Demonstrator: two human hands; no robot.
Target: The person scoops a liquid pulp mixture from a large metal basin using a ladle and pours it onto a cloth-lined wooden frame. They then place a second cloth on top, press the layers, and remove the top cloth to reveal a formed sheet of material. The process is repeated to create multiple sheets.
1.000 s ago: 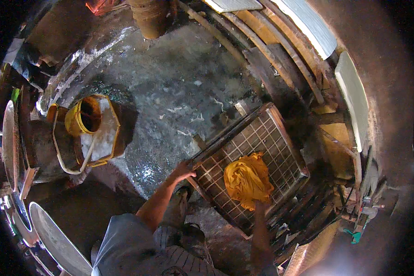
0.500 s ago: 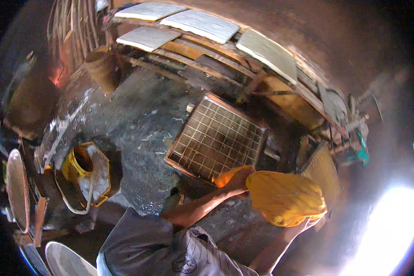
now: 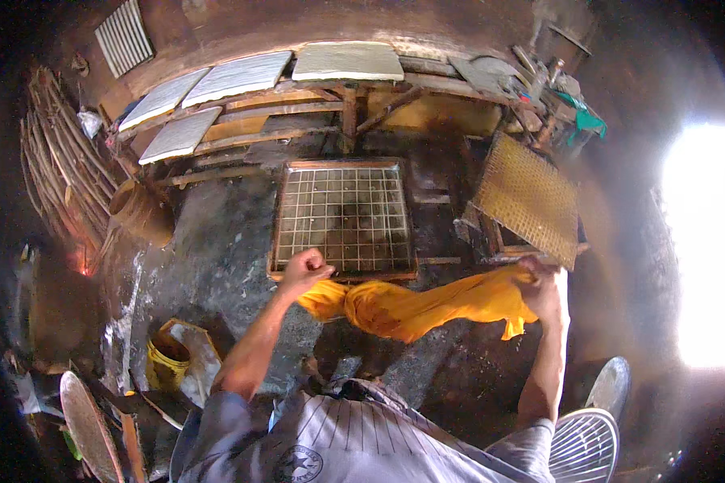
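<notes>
A long orange-yellow cloth (image 3: 411, 310) hangs between my two hands, bunched and sagging in the middle. My left hand (image 3: 304, 272) is closed at its left end, by the near left corner of a wooden tray (image 3: 344, 164) with a grid of thin strips across it. My right hand (image 3: 542, 291) grips the other end, close to the low corner of a tan woven panel (image 3: 528, 193). A loose tip of the cloth dangles below that hand. The cloth is just in front of the gridded tray's near edge.
Pale slabs (image 3: 238, 78) lie on a slatted wooden rack (image 3: 298, 107) at the back. Bundled sticks (image 3: 64, 161) lean at the left near a brown pot (image 3: 142, 212) and a glowing ember. A yellow bucket (image 3: 167, 362) stands on the wet floor at lower left.
My view has turned, bringing the gridded tray upright in the middle. My hands have moved apart sideways, and the cloth, bundled before, is now drawn out long between them.
</notes>
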